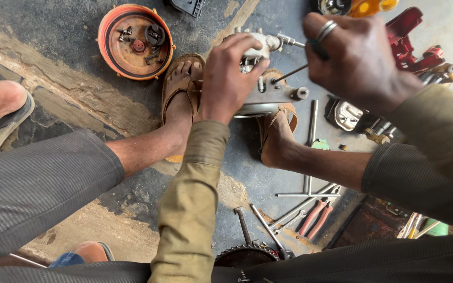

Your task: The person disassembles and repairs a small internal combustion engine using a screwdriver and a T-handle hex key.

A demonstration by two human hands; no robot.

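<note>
My left hand [229,78] grips a grey metal engine part [273,94], which is held between my sandalled feet on the concrete floor. My right hand [355,57], with rings on a finger, holds a thin screwdriver [292,72] whose tip points into the top of the metal part. A white fitting with a bolt [268,42] sticks out at the far end of the part. My left foot [182,91] and right foot [279,131] flank the part.
An orange round dish [135,42] holding bolts and small parts lies at the upper left. Red plastic pieces [410,42] and a chrome part [344,115] are at the right. A T-handle wrench [309,152], pliers [315,217], spanners and a sprocket [245,256] lie near me. Another person's foot [1,115] is at far left.
</note>
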